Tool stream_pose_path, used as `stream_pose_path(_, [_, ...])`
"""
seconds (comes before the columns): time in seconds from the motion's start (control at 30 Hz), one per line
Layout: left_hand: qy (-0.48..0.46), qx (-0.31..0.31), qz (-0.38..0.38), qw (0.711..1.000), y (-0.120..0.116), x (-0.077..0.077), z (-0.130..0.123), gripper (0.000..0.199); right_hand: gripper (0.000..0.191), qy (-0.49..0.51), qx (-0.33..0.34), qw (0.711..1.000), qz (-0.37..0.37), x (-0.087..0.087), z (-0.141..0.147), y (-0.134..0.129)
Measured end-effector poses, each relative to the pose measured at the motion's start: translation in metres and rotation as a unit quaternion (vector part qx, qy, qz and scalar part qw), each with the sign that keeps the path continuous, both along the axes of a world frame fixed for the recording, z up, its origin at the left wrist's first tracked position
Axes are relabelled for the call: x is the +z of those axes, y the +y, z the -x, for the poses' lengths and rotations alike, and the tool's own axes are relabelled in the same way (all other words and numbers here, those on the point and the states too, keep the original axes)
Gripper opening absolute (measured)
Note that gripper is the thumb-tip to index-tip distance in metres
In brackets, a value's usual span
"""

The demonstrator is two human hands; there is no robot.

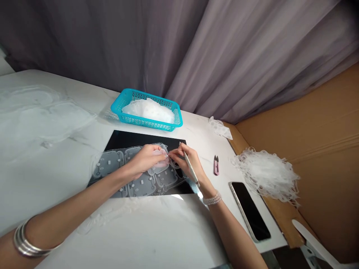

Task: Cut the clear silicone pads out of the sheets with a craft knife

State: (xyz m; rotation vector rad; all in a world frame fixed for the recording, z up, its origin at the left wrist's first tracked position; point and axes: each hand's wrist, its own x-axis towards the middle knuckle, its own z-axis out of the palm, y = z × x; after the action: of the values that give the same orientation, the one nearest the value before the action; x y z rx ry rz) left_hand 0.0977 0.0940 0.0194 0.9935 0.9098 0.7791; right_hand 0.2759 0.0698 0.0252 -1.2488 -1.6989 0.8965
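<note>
Partly hidden, clear sheeting [137, 186] is pinched by the left hand [147, 158], right hand [186, 158] gripping a slim tool [191, 170].

clear moulded sheet [137, 188] partly hidden under left hand [147, 158] and right hand [186, 160]

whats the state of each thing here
left hand, pinching sheet
right hand, gripping pen tool
pen tool, held tilted
sheet, on mat, one end lifted
basket, full of white scraps
snips, shut
phone, screen dark
</note>
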Motion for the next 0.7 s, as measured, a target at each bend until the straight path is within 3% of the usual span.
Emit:
stream_pose_path(0.33, [-0.036,0.085,-0.004,0.996,0.010,-0.005,0.005,0.020,0.037,-0.005,-0.029,0.998,-0.052,-0.008,-0.002,-0.003])
stream_pose_path(0.53, [-0.054,0.181,-0.011,0.982,0.037,-0.011,0.032,0.011,0.034,-0.053,-0.108,0.991,-0.050,-0.010,-0.047,0.002])
stream_pose_path(0.63, [-0.071,0.171,-0.002,0.983,0.039,-0.008,0.041,0.009,0.023,-0.057,-0.116,0.991,-0.023,-0.011,-0.061,0.007])
stream_pose_path(0.7, [-0.084,0.142,0.004,0.986,0.034,-0.005,0.041,0.008,0.019,-0.040,-0.121,0.991,-0.031,-0.010,-0.056,0.007])
